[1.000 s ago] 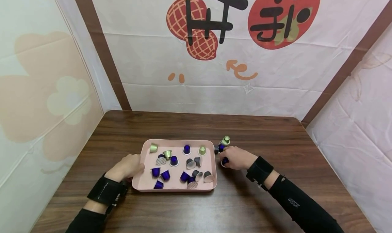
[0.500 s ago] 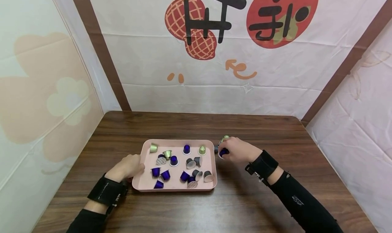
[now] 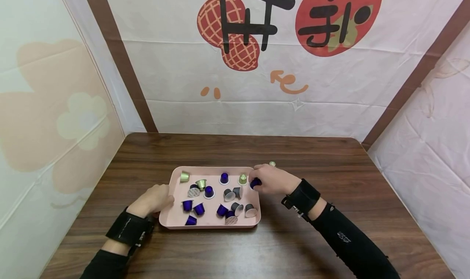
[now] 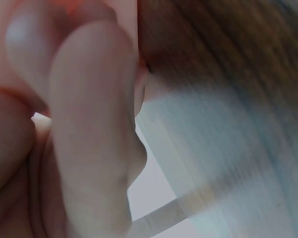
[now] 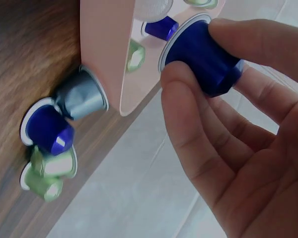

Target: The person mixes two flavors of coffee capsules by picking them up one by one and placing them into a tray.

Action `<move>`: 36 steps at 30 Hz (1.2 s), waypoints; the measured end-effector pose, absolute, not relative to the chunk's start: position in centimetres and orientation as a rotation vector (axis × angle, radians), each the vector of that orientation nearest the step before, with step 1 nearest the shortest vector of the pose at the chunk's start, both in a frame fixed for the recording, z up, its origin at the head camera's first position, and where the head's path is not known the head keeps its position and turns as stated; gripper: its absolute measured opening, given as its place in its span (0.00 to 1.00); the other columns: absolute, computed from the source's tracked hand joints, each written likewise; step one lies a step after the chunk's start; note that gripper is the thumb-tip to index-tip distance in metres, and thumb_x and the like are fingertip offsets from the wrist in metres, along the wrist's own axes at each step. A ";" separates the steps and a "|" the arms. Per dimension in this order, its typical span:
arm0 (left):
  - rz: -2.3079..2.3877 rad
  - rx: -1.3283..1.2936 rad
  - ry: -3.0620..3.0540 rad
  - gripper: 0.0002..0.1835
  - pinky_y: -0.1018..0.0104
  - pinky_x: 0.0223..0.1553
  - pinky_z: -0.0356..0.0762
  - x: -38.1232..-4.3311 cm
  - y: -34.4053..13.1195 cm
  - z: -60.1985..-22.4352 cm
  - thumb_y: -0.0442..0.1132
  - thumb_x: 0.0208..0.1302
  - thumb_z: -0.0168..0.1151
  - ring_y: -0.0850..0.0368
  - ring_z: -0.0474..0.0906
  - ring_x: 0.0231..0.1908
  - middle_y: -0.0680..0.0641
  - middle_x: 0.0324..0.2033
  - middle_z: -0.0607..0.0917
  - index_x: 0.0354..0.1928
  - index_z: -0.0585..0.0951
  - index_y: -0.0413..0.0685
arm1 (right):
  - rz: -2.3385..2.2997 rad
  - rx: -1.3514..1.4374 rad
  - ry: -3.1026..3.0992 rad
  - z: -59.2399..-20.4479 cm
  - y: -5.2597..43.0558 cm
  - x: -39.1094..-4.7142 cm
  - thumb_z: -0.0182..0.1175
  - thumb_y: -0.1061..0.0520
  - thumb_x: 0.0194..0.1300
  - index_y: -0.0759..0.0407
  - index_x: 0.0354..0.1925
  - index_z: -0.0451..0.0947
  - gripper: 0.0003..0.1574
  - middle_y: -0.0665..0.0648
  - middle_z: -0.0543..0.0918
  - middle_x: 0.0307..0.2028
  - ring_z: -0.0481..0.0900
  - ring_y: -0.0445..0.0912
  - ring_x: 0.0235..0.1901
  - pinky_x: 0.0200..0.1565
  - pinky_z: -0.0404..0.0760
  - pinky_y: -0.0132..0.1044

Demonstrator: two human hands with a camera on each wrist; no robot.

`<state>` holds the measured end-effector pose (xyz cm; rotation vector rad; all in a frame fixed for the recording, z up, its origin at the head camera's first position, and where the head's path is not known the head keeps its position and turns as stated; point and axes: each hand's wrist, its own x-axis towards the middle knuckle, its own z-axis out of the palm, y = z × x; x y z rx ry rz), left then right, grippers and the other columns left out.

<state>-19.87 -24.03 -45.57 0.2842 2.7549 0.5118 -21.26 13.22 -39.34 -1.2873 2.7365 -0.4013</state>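
Note:
My right hand pinches a dark blue coffee capsule between thumb and fingers, at the right end of a pink tray. The capsule's pale rim faces the tray in the right wrist view. At the tray's left side, my left hand grips the edge; its curled fingers fill much of the left wrist view. Blue, grey and green capsules lie scattered in the tray, some upright, some on their sides. One blue capsule stands near the back wall, and a green one is to its right.
Outside the tray's right end, a grey capsule, a blue capsule and two green capsules sit close together on the wooden table. Behind the table hangs a printed white cloth.
My right hand has taken the blue capsule from the table beside the tray and moved it left, over the tray's right edge. The left hand stays at the tray's left side.

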 end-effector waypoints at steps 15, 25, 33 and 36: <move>0.518 0.287 2.754 0.06 0.65 0.14 0.70 -20.0 -23.7 -45.6 0.35 0.55 0.52 0.56 0.73 0.13 0.46 0.17 0.75 0.24 0.73 0.41 | -0.344 -1.205 2.692 -40.9 12.0 -21.6 0.63 0.60 0.59 0.59 0.42 0.79 0.11 0.55 0.77 0.42 0.76 0.43 0.34 0.35 0.75 0.32; 0.499 0.303 2.769 0.07 0.65 0.13 0.69 -20.0 -23.8 -45.5 0.35 0.55 0.52 0.56 0.72 0.13 0.45 0.17 0.75 0.23 0.73 0.41 | -0.467 -1.138 2.745 -39.9 14.1 -22.4 0.61 0.63 0.59 0.63 0.46 0.80 0.14 0.56 0.78 0.42 0.77 0.48 0.38 0.38 0.77 0.37; 0.500 0.297 2.766 0.06 0.65 0.14 0.70 -19.9 -24.0 -45.4 0.35 0.56 0.52 0.56 0.72 0.14 0.46 0.17 0.74 0.24 0.73 0.41 | -0.457 -1.033 2.798 -40.3 16.7 -23.8 0.63 0.66 0.57 0.64 0.44 0.81 0.14 0.60 0.79 0.40 0.78 0.50 0.38 0.37 0.78 0.39; 0.508 0.285 2.759 0.07 0.66 0.13 0.70 -19.8 -24.0 -45.4 0.35 0.56 0.52 0.57 0.72 0.13 0.46 0.17 0.74 0.24 0.73 0.41 | -0.450 -0.960 2.787 -40.8 17.1 -24.1 0.62 0.66 0.57 0.64 0.45 0.80 0.15 0.61 0.78 0.41 0.78 0.51 0.39 0.38 0.78 0.40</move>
